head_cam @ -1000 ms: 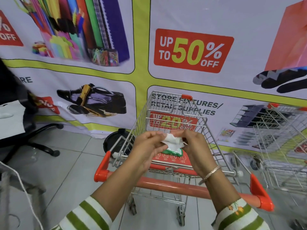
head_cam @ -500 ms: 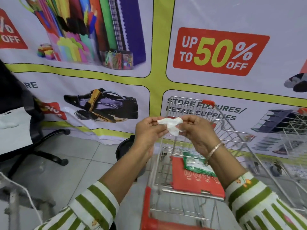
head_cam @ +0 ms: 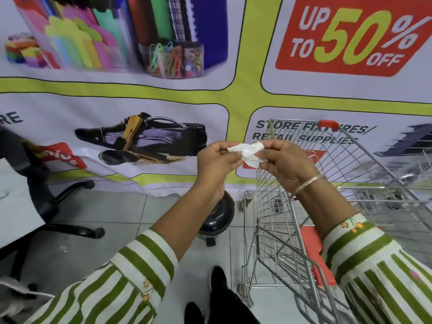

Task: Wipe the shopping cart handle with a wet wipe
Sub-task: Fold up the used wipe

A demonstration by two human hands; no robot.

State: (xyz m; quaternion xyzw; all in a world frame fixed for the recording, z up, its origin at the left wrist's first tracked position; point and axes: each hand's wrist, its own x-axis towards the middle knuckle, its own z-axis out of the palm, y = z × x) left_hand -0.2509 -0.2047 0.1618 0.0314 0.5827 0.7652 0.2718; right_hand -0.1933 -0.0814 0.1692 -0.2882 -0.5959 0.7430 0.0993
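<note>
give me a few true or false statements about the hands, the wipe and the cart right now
1. Both hands hold the wipe. True: the left hand and right hand pinch it between them.
2. The wipe is pressed on the cart handle. False: it is held up in the air, off the cart.
3. The right wrist has a bracelet. True.
4. The wipe is spread flat. False: it is crumpled.
5. An office chair stands to the left. True.

Wipe (head_cam: 248, 152) between both hands – cart (head_cam: 327, 206) right
</note>
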